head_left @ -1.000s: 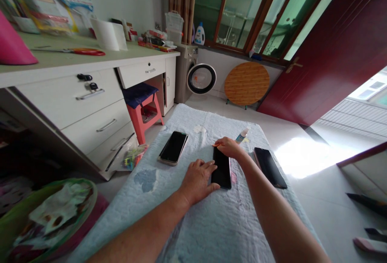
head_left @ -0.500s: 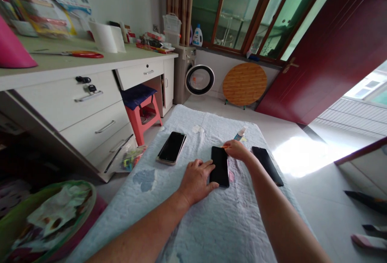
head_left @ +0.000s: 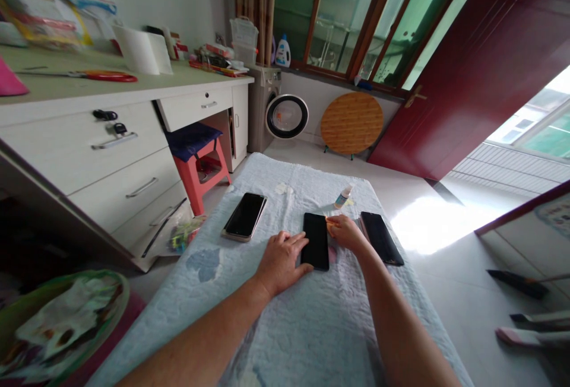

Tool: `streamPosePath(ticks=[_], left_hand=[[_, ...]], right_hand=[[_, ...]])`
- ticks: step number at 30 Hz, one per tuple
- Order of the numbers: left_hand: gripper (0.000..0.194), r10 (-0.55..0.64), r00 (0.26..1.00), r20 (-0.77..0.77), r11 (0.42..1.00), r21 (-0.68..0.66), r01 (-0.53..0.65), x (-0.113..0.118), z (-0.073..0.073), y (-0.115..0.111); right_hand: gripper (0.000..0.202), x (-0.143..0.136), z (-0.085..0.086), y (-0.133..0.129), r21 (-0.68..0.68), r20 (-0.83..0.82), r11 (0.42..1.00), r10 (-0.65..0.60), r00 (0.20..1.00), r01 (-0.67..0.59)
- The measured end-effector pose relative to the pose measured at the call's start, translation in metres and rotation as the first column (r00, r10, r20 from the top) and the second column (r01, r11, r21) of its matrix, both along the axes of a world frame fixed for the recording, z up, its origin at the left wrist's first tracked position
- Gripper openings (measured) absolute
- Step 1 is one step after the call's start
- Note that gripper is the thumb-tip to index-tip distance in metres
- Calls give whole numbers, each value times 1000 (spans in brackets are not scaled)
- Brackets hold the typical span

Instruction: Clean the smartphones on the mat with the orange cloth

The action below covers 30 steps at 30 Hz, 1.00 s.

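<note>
A black phone [head_left: 316, 243] lies flat, screen up, on the pale blue cloth [head_left: 312, 322]. My left hand [head_left: 281, 259] rests along its left edge, fingers stretched and apart, fingertips on the phone. At the upper right edge of the phone, my right hand [head_left: 345, 232] pinches a small orange cloth [head_left: 330, 224]. Just beyond that hand stands a small spray bottle [head_left: 342, 197] with a clear cap. To the right lies another dark phone [head_left: 382, 237]. A third phone [head_left: 246, 215], with a light rim, is at the left.
A desk with drawers [head_left: 133, 155] runs along the left, carrying scissors [head_left: 107, 76] and a paper roll [head_left: 138, 51]. A red stool [head_left: 202, 167] stands by it. A waste bin [head_left: 120, 304] is at lower left. Beyond are a washing machine [head_left: 260, 108] and a red door [head_left: 427, 78].
My right hand has moved slightly down along the phone's right edge with the orange cloth, which shows more now. My left hand stays on the phone. The view has shifted a little to the right.
</note>
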<state>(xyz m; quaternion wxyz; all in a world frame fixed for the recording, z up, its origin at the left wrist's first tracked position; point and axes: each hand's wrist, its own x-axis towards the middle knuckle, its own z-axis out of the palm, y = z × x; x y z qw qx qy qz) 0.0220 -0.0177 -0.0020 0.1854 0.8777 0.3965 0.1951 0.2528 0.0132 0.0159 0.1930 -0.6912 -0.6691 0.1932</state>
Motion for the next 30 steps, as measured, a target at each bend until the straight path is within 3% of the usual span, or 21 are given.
streamPosePath(ticks=[9, 16, 22, 30], left_hand=[[59, 0, 1000, -1, 1000, -4, 0, 0, 0, 1], [59, 2, 1000, 2, 1000, 0, -2, 1, 0, 1], [58, 6, 1000, -1, 1000, 5, -6, 1, -1, 0], [58, 11, 1000, -15, 1000, 18, -11, 2, -2, 0]], right_hand=[[24, -9, 4, -27, -2, 33, 1000, -22, 999, 22], [21, -14, 3, -46, -119, -126, 993, -36, 991, 21], [22, -14, 4, -58, -111, -168, 994, -9, 986, -10], [22, -23, 8, -80, -193, -259, 981, -84, 962, 34]])
